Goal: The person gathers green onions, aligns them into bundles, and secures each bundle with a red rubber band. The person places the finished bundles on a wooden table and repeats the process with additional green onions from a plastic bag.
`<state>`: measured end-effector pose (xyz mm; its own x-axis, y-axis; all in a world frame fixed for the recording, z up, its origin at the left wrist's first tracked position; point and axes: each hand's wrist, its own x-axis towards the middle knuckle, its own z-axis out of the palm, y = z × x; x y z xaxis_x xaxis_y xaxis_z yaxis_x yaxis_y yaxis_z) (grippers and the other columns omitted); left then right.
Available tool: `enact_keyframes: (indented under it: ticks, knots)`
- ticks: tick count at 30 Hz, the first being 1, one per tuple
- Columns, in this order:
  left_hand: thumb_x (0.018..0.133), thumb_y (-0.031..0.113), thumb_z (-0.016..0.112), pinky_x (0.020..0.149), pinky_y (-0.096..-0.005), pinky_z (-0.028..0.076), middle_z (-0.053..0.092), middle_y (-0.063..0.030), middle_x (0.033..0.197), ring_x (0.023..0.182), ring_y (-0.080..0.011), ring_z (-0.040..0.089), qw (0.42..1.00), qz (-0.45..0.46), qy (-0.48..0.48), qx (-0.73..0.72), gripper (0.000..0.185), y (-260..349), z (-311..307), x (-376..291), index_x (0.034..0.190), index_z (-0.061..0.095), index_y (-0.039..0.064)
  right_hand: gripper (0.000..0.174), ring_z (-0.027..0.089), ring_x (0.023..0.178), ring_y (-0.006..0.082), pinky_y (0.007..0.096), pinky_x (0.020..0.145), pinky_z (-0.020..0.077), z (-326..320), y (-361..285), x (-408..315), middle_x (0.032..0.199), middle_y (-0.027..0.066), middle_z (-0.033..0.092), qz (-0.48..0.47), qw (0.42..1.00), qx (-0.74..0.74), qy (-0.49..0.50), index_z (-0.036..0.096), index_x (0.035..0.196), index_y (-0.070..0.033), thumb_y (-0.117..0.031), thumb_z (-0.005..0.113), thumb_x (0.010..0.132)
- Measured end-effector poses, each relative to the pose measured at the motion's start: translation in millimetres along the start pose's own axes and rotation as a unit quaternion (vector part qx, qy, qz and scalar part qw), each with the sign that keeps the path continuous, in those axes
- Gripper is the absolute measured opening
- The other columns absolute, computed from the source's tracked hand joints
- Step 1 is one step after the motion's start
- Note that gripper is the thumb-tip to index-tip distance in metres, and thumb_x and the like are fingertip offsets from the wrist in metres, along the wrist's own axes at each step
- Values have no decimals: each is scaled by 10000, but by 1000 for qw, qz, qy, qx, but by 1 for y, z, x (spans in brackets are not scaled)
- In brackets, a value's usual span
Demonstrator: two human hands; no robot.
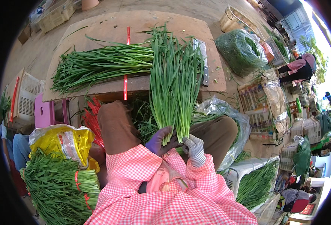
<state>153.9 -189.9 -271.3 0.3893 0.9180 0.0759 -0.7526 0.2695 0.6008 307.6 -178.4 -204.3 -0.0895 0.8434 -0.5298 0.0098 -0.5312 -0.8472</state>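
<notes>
My left hand [160,140], in a purple and dark glove, holds the pale stem ends of a bunch of garlic chives [165,92] over my lap. In a grey striped glove, my right hand [195,149] pinches the stem ends of the bunch's right part. The bunch's leaves stretch away from me across a wooden board [98,26]. A second pile of garlic chives [106,62] lies crosswise on the board, its stem ends against the held leaves. Beneath that pile runs a red printed strip [125,87]. A cleaver [205,67] lies at the right, its blade partly covered by leaves.
Tied bunches of chives [55,188] stand at lower left beside a yellow bag [53,140] and purple stool [44,111]. Red strips [92,121] hang by my knee. At right are a chive-filled crate [259,180], plastic bags [238,50], stacked crates [255,109] and other people [301,67].
</notes>
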Motion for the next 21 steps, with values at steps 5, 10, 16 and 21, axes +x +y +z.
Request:
enact_keyframes:
  ticks: [5,10,16,21]
  knots:
    - [921,138,446,977,-344,399,504,-106,1234,1127,-206,505,1000,-14,20,15,353,-10,-3,2,1250,432,12,200,391,427,52,185,390,300,7,-2,-8,614,40,557,-5,996,82,-32,599,803,29,-114,479,875]
    - [930,282,413,943,-339,421,522,-156,1214,1103,-231,522,975,-107,11,-194,491,1,11,13,1268,402,-74,220,397,420,60,198,384,313,11,12,-6,603,49,571,-9,993,100,-55,603,794,19,-154,501,884]
    - [896,235,537,795,-296,491,611,-89,1016,962,-189,590,980,-140,120,-80,307,29,36,5,1086,569,-3,380,511,502,99,213,494,402,-4,20,-10,566,46,582,-76,981,-148,-100,604,666,13,-267,528,912]
    - [779,31,665,786,-311,518,608,-80,997,905,-180,598,980,-128,150,4,260,2,13,7,1019,568,8,279,505,493,68,234,440,399,-4,-44,-22,564,37,583,-16,984,-179,-2,631,671,16,-200,634,847]
